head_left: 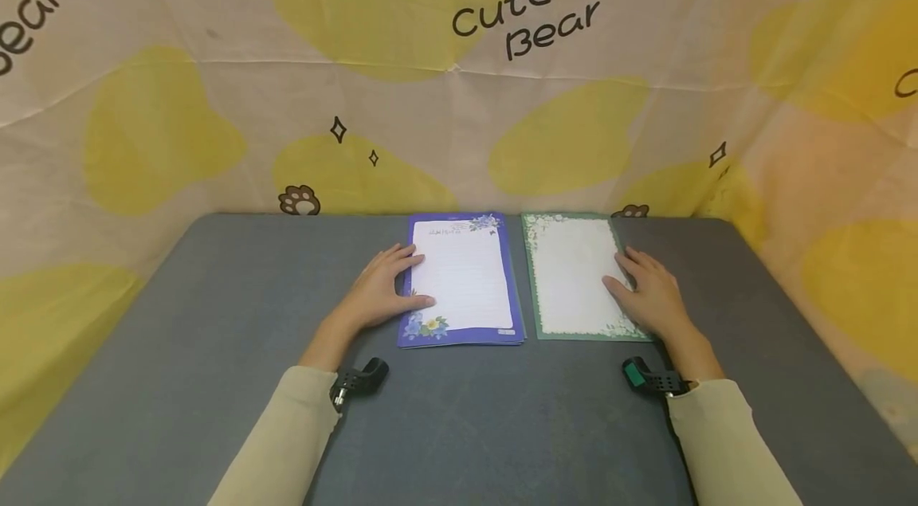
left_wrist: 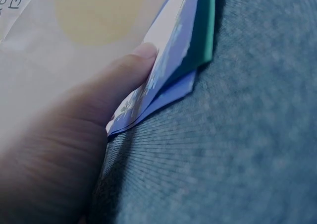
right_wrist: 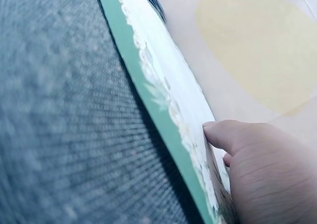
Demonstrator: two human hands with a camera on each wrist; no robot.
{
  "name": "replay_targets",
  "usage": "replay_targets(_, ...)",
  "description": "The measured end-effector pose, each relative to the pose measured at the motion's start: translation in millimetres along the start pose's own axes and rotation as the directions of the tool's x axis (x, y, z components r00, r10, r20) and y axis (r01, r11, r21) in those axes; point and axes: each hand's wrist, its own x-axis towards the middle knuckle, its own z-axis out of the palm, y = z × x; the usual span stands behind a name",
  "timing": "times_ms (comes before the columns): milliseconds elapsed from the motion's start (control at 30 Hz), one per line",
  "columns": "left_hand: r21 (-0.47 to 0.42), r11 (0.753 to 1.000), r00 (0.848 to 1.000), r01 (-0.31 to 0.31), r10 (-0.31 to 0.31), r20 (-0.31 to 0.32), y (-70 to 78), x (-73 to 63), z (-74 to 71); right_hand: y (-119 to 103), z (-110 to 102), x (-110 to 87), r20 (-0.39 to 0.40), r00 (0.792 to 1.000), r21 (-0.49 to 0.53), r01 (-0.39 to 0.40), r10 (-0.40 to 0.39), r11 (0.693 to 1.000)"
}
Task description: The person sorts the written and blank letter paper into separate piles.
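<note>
A purple-bordered sheet of letter paper [head_left: 462, 271] with blue flowers lies on the grey table, on top of other sheets. My left hand [head_left: 376, 287] rests at its left edge, the thumb [left_wrist: 143, 53] on the paper and the fingers stretched along the edge. In the left wrist view, a green sheet [left_wrist: 202, 43] and another purple sheet [left_wrist: 173, 92] show under the top one. To the right, a green-bordered sheet [head_left: 577, 275] with a leafy frame lies flat. My right hand [head_left: 653, 291] rests on its right edge, its thumb [right_wrist: 223, 132] touching the paper.
The grey table [head_left: 459, 426] ends at a hanging cloth [head_left: 459, 123] with yellow patches and printed words. A narrow strip of table separates the two papers. Dark bands [head_left: 366, 378] sit at both wrists, below the papers.
</note>
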Motion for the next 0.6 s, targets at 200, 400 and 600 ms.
replay_targets(200,0.022,1.0,1.0,-0.006,0.006,0.002,-2.5,1.2,2.7,1.7,-0.3,-0.8,0.0,1.0,0.007,-0.001,0.001,1.0)
replay_targets(400,0.015,1.0,1.0,0.005,-0.005,0.0,-3.2,0.6,3.5,-16.1,-8.0,4.6,-0.128,0.992,0.122,0.001,0.014,0.992)
replay_targets(600,0.018,1.0,1.0,0.012,-0.012,-0.007,-2.7,0.4,2.5,-66.5,-16.3,13.1,-0.182,0.977,0.241,0.151,-0.108,0.959)
